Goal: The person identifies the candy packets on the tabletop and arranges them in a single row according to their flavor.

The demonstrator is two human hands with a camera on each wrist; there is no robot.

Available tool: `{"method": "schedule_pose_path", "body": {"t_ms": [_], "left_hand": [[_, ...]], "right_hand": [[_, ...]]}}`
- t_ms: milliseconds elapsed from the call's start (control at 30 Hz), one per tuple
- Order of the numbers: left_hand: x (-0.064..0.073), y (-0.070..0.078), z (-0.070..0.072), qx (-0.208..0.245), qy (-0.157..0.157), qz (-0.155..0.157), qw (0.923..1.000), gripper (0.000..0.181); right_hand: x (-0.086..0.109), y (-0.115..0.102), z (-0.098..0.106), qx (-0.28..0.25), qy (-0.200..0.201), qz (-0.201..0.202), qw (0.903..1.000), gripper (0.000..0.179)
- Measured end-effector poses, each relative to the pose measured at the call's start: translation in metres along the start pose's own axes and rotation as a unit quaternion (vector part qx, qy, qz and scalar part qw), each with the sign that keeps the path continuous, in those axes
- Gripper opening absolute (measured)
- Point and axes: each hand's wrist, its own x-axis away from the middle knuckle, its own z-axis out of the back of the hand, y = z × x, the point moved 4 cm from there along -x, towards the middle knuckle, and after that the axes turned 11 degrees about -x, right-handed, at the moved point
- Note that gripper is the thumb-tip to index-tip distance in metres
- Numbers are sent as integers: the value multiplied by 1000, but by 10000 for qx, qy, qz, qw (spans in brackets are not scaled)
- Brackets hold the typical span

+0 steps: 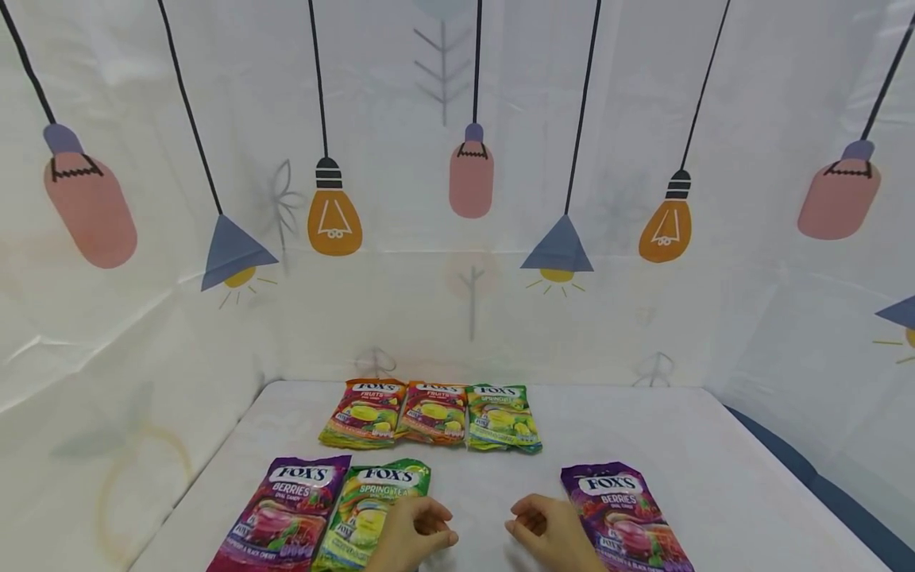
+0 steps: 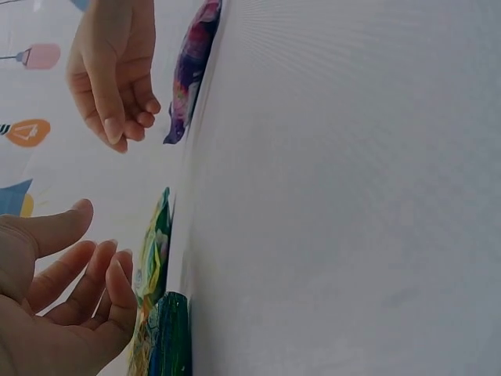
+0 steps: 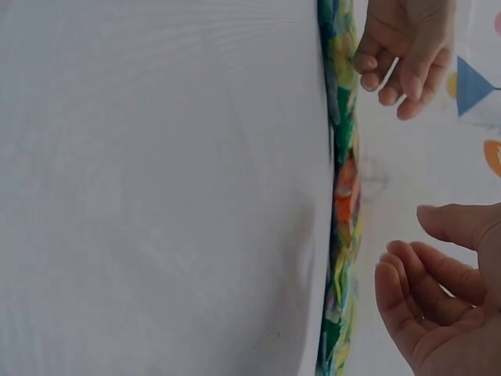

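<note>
My left hand (image 1: 415, 534) hovers at the front of the table, its loosely bent fingers holding nothing. It overlaps the lower right of a green Spring Tea candy bag (image 1: 368, 508) in the head view. A purple Berries candy bag (image 1: 286, 512) lies just left of that one. Facing it across a gap, my right hand (image 1: 554, 531) also holds nothing, thumb apart from the curved fingers in the right wrist view. Right beside it lies another purple Berries bag (image 1: 629, 516), partly covered by the hand at its left edge.
Farther back, two orange-red Fruits candy bags (image 1: 366, 413) and a smaller-looking green Spring Tea bag (image 1: 503, 417) lie side by side in a row. The white table (image 1: 643, 429) meets a white cloth backdrop (image 1: 400, 310) printed with lamps. A dark blue strip (image 1: 808, 477) shows past the right edge.
</note>
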Motion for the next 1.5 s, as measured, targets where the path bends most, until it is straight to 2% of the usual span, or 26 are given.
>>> {"method": "schedule_pose_path", "body": {"t_ms": [200,433,733,867,967,1100,1333,1500], "left_hand": [[7,-3,1,82,44,-9,10000,24],[15,-8,6,252,78,-132,9996,27],[24,-18,17,346,114,-44,9993,31],[28,-20,22,289,119,58,9995,33],[29,-21,27,198,134,11,9997,34],[32,-24,33,30,271,1,9996,38],[37,-30,43,-35,560,191,9982,38],[42,-33,53,-177,881,392,9952,38]], "right_hand": [[1,-2,-10,-237,-161,113,9995,17],[2,-7,-20,-594,-377,-379,9968,18],[1,-15,-33,-770,-583,-298,9949,17],[-2,-16,-40,-925,-715,-329,9926,18],[-3,-15,-45,-993,-780,-384,9913,17],[-5,-14,-51,-966,-858,-497,9904,15],[-8,-17,-62,-993,-979,-716,9876,13],[-12,-22,-70,-1076,-1089,-727,9855,13]]}}
